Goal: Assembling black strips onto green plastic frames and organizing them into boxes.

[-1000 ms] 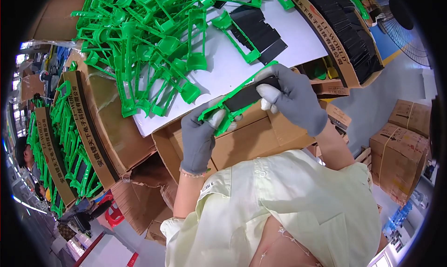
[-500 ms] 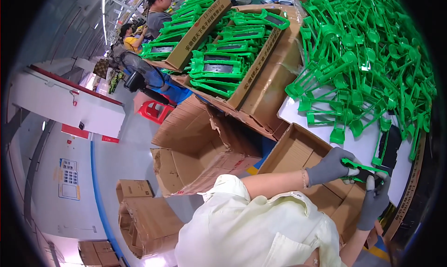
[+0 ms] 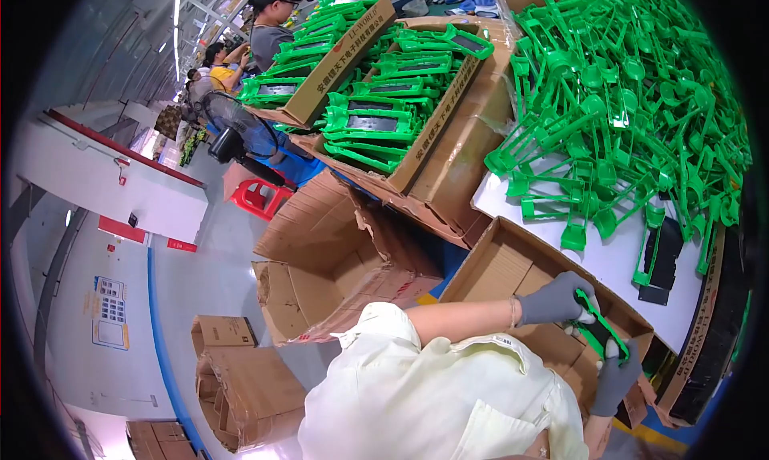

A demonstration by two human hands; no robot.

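My left hand [image 3: 559,299], in a grey glove, grips the upper end of a green plastic frame [image 3: 612,332] with a dark insert in it. The lower end is held in my right hand [image 3: 615,375], gloved in grey with pale fingertips showing. Both hands are closed on this frame, which slants above an open cardboard box [image 3: 525,234]. Past my hands, a black flat piece [image 3: 666,256] lies on the white table top [image 3: 597,269], partly beneath a loose green frame [image 3: 646,261].
A big heap of green frames [image 3: 633,99] covers the table's far right. Cartons of green frames with dark inserts [image 3: 372,119] stand ahead. Empty cardboard boxes [image 3: 320,260] are at left, near a red stool [image 3: 260,197] and a fan [image 3: 232,145]. Co-workers [image 3: 272,27] are further back.
Both hands have drawn the green frame toward me, off the table's edge and over the cardboard box. The frame has turned to a steeper slant.
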